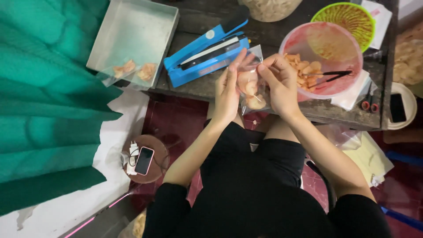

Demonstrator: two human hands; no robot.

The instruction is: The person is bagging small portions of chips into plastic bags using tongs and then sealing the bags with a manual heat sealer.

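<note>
A small clear plastic bag (251,86) holding a few pale orange crackers hung between the 2 hands, just in front of the near edge of the dark worktable (273,37) and above the person's lap. The left hand (227,94) lay flat against the bag's left side, fingers straight and pointing up along it. The right hand (280,83) pinched the bag's upper right edge between thumb and forefinger, the other fingers curled.

Just behind the bag, touching or nearly touching the left fingertips, sat a blue heat sealer (205,50) with a black handle, angled across the table. To its left stood a grey metal tray (132,31) with 2 filled bags (134,70) of crackers at its near end. To the right of the hands stood a pink plastic bowl (321,59) with more crackers and black tongs (328,76) in it, and behind that a green-yellow strainer (348,20). On the floor at the left, a phone (144,160) rested on a round brown stool (147,165) beside green cloth (44,101).
</note>
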